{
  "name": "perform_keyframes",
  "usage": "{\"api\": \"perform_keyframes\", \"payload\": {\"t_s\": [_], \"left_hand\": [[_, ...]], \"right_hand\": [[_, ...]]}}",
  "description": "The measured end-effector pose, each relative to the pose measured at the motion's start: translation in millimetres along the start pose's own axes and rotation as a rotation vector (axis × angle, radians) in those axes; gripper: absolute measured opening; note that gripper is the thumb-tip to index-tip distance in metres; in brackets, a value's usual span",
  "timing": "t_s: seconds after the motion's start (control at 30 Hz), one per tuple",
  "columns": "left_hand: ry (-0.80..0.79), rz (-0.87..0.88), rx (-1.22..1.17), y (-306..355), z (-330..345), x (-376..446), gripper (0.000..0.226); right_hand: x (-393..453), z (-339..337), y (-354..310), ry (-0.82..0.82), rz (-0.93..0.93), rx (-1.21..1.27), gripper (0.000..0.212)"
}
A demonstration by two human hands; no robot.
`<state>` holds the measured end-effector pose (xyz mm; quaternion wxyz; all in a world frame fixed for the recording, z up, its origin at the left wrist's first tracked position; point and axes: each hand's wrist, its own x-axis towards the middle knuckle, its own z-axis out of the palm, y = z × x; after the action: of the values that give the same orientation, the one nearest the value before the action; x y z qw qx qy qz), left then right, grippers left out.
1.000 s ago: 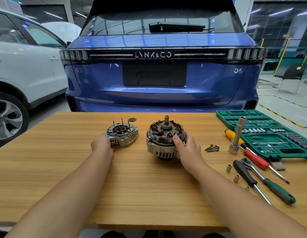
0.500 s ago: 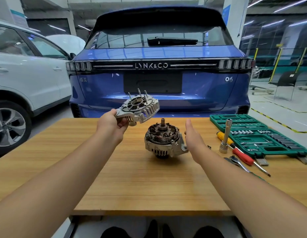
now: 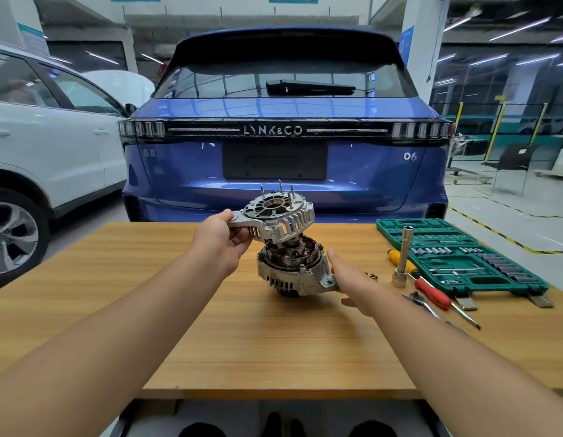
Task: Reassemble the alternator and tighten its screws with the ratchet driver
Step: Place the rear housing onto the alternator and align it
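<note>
The alternator body (image 3: pixel 292 269), with its copper windings and shaft facing up, stands on the wooden table (image 3: pixel 210 342). My left hand (image 3: pixel 221 239) grips the silver end cover (image 3: pixel 278 217) by its mounting ear and holds it tilted just above the body, three studs pointing up. My right hand (image 3: pixel 352 280) is flat with straight fingers beside the body's right lug. Loose screws (image 3: pixel 371 275) lie partly hidden behind that hand. A ratchet handle (image 3: pixel 423 304) lies to the right of my right hand.
A green socket case (image 3: pixel 463 257) lies open at the table's right. A tall socket extension (image 3: pixel 401 257) stands upright beside red- and yellow-handled screwdrivers (image 3: pixel 431 290). A blue car (image 3: pixel 283 137) is parked behind the table, a white car (image 3: pixel 46 146) to the left.
My left hand lifted the end cover off the table and carried it right, over the alternator body. My right hand let go of the body and opened flat beside it.
</note>
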<state>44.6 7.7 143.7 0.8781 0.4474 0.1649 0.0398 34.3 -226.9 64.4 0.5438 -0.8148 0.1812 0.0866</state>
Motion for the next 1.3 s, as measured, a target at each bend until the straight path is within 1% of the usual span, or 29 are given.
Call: {"api": "perform_keyframes", "payload": {"t_s": [0.07, 0.1, 0.17, 0.23, 0.27, 0.33, 0.37, 0.43, 0.47, 0.53, 0.6, 0.67, 0.73, 0.8, 0.87, 0.9, 0.97, 1.0, 1.03, 1.17, 1.2, 1.23, 1.3], "left_hand": [[0.003, 0.008, -0.003, 2.0, -0.5, 0.9, 0.019], [0.008, 0.011, -0.004, 2.4, -0.9, 1.4, 0.019], [0.017, 0.018, -0.004, 3.1, -1.7, 2.4, 0.019], [0.022, 0.025, -0.004, 3.3, -1.9, 2.9, 0.019], [0.026, 0.027, -0.005, 3.0, -1.9, 3.1, 0.019], [0.034, 0.027, -0.005, 1.4, -2.7, 3.3, 0.018], [0.037, 0.025, -0.006, 0.5, -3.6, 3.5, 0.018], [0.040, 0.021, -0.009, -1.0, -6.5, 3.9, 0.017], [0.042, 0.021, -0.011, -1.6, -8.2, 4.2, 0.017], [0.053, 0.024, -0.008, -2.4, -11.6, 5.4, 0.017], [0.059, 0.031, 0.001, -2.5, -14.8, 7.2, 0.018], [0.057, 0.035, 0.004, -2.9, -17.3, 9.5, 0.018], [0.058, 0.032, 0.004, -4.4, -19.1, 11.4, 0.019], [0.055, 0.028, 0.006, -6.5, -19.4, 12.0, 0.020], [0.042, 0.031, 0.014, -8.1, -18.6, 11.9, 0.019], [0.037, 0.033, 0.018, -9.1, -18.6, 11.8, 0.019], [0.038, 0.034, 0.023, -11.5, -19.0, 11.3, 0.020], [0.038, 0.032, 0.027, -13.0, -19.4, 10.9, 0.020], [0.034, 0.027, 0.030, -14.4, -19.5, 10.6, 0.020], [0.003, 0.023, 0.030, -17.7, -16.9, 9.5, 0.019], [0.002, 0.027, 0.030, -17.9, -16.1, 9.4, 0.019], [0.004, 0.031, 0.035, -18.1, -15.6, 9.3, 0.020], [0.001, 0.038, 0.055, -18.8, -15.3, 8.8, 0.020]], "right_hand": [[1.5, 2.1, 2.7, 0.036, 0.002, -0.027, 0.088], [1.4, 0.4, 3.2, 0.045, -0.007, -0.078, 0.088], [-0.5, -4.2, 4.3, -0.008, -0.027, -0.176, 0.088], [-5.1, -2.9, 5.4, -0.035, -0.039, -0.208, 0.081], [-5.9, -0.7, 4.8, 0.002, -0.062, -0.206, 0.072], [-5.0, 4.4, 2.7, 0.054, -0.108, -0.123, 0.049], [-5.5, 7.1, 0.7, 0.029, -0.102, -0.008, 0.041], [-8.3, 12.9, -3.7, -0.061, -0.033, 0.253, 0.036], [-9.7, 15.4, -4.6, -0.075, -0.006, 0.326, 0.035], [-10.2, 20.3, -2.4, -0.046, 0.002, 0.359, 0.031], [-10.6, 23.0, -0.6, 0.004, -0.020, 0.308, 0.029], [-6.8, 21.4, 0.9, 0.092, -0.080, 0.136, 0.033], [-2.2, 19.2, 3.3, 0.200, -0.156, -0.006, 0.042], [-0.3, 18.8, 6.1, 0.254, -0.179, -0.032, 0.057], [5.3, 16.6, 8.7, 0.305, -0.199, -0.125, 0.076], [9.0, 13.6, 9.7, 0.294, -0.204, -0.140, 0.084], [12.3, 6.8, 8.6, 0.169, -0.193, -0.051, 0.092], [11.5, 4.5, 8.1, 0.089, -0.181, -0.012, 0.092], [10.3, 3.2, 8.2, 0.045, -0.176, -0.007, 0.091], [6.5, 5.1, 8.7, 0.102, -0.183, -0.099, 0.100], [4.8, 6.9, 8.1, 0.097, -0.164, -0.089, 0.097], [3.5, 9.0, 8.3, 0.089, -0.141, -0.067, 0.089], [1.1, 13.1, 11.2, 0.070, -0.131, -0.002, 0.058]]}}
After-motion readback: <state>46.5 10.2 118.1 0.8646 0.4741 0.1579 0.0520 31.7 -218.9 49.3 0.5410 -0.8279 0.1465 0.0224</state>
